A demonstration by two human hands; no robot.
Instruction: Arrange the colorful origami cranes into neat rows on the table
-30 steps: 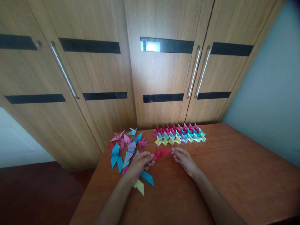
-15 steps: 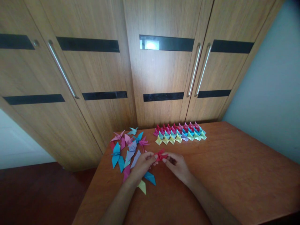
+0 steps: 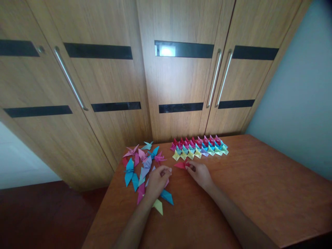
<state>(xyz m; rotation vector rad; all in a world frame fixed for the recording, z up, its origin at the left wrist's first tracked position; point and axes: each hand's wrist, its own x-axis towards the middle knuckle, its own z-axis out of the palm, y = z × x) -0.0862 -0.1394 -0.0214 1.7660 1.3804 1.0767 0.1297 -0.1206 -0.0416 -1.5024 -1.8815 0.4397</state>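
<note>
A red origami crane (image 3: 181, 165) is pinched at its right side by my right hand (image 3: 201, 175), just in front of the rows of folded paper. My left hand (image 3: 157, 181) is apart from it, thumb and fingers drawn together with nothing showing between them. Under and around the left hand lie loose paper cranes: a lilac crane (image 3: 146, 165), a blue crane (image 3: 129, 172), a blue folded wing (image 3: 167, 196) and a pale yellow one (image 3: 158, 206). Parts of several are hidden beneath the hand and wrist.
Neat rows of small cranes (image 3: 198, 152), red and pink behind, blue and yellow in front, stand near the back of the brown table (image 3: 261, 193). A wooden wardrobe (image 3: 178, 83) with metal handles rises behind it, and a pale wall (image 3: 293, 103) is at the right.
The red crane has gone from both hands to the right hand alone and moved slightly right and farther away, toward the rows. My left hand has let go and drawn back a little.
</note>
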